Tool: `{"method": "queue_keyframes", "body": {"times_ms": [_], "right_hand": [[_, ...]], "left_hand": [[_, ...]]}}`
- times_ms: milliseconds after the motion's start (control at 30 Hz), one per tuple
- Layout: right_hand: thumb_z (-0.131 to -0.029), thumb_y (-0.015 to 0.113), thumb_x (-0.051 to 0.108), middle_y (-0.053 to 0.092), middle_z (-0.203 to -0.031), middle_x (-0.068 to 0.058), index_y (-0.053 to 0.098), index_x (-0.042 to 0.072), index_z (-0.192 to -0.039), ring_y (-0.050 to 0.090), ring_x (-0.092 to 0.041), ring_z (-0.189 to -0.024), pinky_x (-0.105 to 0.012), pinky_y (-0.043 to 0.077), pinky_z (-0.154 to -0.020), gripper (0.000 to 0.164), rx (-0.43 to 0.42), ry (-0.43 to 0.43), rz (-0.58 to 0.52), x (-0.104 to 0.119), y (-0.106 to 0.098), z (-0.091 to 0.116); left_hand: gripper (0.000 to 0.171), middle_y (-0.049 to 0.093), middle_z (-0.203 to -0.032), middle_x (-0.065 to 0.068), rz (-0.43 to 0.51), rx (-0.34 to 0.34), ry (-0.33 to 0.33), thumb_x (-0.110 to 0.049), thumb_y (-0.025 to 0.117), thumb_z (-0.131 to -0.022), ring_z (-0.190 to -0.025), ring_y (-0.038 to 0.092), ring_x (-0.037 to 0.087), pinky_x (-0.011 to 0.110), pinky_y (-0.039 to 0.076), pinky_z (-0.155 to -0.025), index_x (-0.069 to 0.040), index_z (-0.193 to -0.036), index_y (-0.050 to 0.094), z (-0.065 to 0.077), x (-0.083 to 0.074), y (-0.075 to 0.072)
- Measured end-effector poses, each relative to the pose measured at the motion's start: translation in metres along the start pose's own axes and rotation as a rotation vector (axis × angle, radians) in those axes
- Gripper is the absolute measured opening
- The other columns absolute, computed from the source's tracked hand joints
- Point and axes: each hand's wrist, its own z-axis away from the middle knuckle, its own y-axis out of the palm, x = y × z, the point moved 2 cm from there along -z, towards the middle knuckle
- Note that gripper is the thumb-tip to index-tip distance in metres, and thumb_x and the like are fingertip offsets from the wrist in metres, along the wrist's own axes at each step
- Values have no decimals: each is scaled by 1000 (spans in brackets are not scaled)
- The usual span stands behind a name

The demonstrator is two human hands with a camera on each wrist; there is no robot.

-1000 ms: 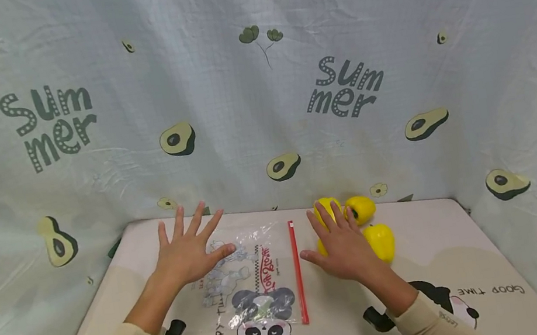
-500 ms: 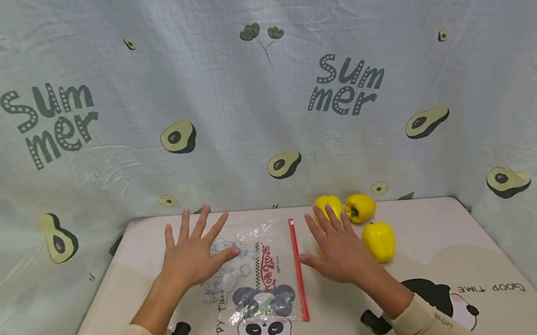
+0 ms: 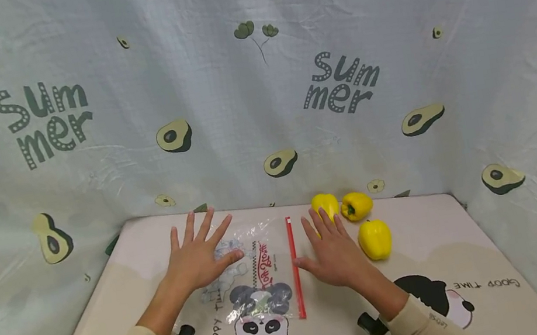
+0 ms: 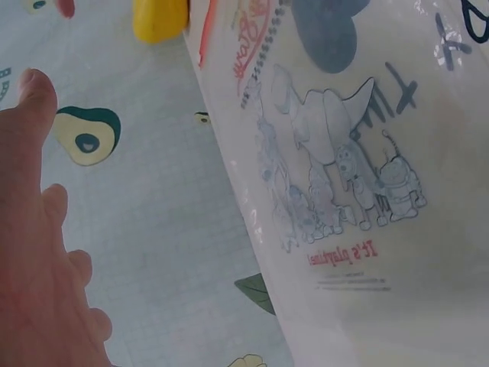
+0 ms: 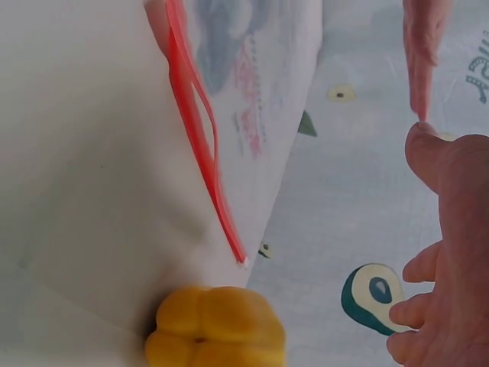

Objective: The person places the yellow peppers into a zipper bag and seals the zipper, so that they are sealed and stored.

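A clear plastic zip bag with a red zipper edge lies flat on the table, printed with cartoon animals and red lettering. My left hand hovers over its left part, fingers spread straight, holding nothing. To the bag's right, my right hand is also spread, thumb overlapping the red zipper in the head view. Beyond its fingertips is a yellow bell pepper; two more, a tilted pepper and an upright pepper, stand to the right. In the right wrist view the red zipper shows a narrow gap.
The table wears a pale cover with printed pandas and words. A fabric curtain with avocado prints hangs behind and at both sides, right along the table's far edge.
Both hands have shifted slightly: the left a little to the right, the right a little left, its thumb now over the zipper. The bag and peppers stay put.
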Motion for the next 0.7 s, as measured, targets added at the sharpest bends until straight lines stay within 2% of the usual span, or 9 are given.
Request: {"method": "queue_keyframes", "body": {"times_ms": [267,700], "right_hand": [[-94,58,69,10,-177,-14,25,12,-166,7,-36,-165,-58,9,-133,97,19,-5,-14,2,5,2],[-96,56,68,12,-176,-16,27,9,-165,10,-36,-165,-56,13,-134,95,-7,-50,-55,4,15,7]], "left_hand": [[85,16,-176,14,-12,2,0,-69,59,-94,-160,4,53,80,2,-122,-29,-164,33,1,-2,10],[85,15,-177,13,-8,17,-1,-68,60,-94,-161,1,52,79,1,-123,-29,-164,32,2,-7,18]]}}
